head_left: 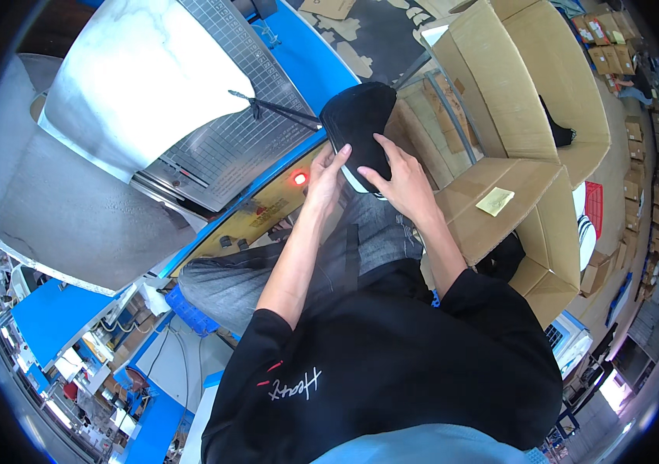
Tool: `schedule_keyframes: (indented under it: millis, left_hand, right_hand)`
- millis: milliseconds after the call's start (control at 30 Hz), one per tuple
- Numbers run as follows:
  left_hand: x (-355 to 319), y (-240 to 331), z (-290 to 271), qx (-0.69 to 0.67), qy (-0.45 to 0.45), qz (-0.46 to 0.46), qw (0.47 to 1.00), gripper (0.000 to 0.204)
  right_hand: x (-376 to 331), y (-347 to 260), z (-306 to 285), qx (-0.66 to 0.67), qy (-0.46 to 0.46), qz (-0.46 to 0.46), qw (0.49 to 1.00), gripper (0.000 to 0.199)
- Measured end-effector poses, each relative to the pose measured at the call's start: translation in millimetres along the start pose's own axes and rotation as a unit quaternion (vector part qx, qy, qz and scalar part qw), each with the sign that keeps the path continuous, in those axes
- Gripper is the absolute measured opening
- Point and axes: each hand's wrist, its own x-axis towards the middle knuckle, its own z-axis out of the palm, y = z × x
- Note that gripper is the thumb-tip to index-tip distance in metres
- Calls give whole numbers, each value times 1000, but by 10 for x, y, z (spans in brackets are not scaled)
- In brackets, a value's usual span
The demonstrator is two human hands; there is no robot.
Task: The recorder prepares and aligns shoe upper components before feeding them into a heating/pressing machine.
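Between my two hands is a stack of flat, curved black pieces [358, 116], probably cut material, with a white layer along its lower edge. My left hand [326, 179] grips its left lower side, the thumb on the edge and the other fingers mostly hidden. Against its right lower part rests my right hand [407, 184], thumb and forefinger spread across the black top. The stack is held above my lap, just off the front edge of the blue machine table [310, 46]. A thin dark tool [275, 107] lies on the metal plate, pointing toward the stack.
To the right stand open cardboard boxes [492, 77], one with a yellow note [495, 201] on its flap. A gridded metal plate [221, 147] and a large white curved machine cover [144, 77] fill the left. A red light [300, 179] glows on the yellow front panel.
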Motion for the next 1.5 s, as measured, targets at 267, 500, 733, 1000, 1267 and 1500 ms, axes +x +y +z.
schedule_keyframes:
  millis: [267,500,733,1000,1267,1500]
  left_hand:
    - [273,122,15,-46,35,23,998,27]
    - [617,74,-117,-36,180,45,982,29]
    - [826,-33,-259,215,316,101,919,52]
    - [770,115,-275,462,314,101,823,64]
    - [693,255,-29,533,277,-86,795,72]
    - [717,45,71,326,369,29,870,72]
  right_hand:
    - [362,-16,107,-10,23,-7,1000,62]
    - [591,128,480,-96,54,-18,994,56]
    - [693,290,778,-162,137,-116,970,55]
    - [778,239,831,-130,107,-48,985,62]
    - [976,419,751,-19,231,-69,970,18]
    - [838,334,431,-92,237,-28,967,14]
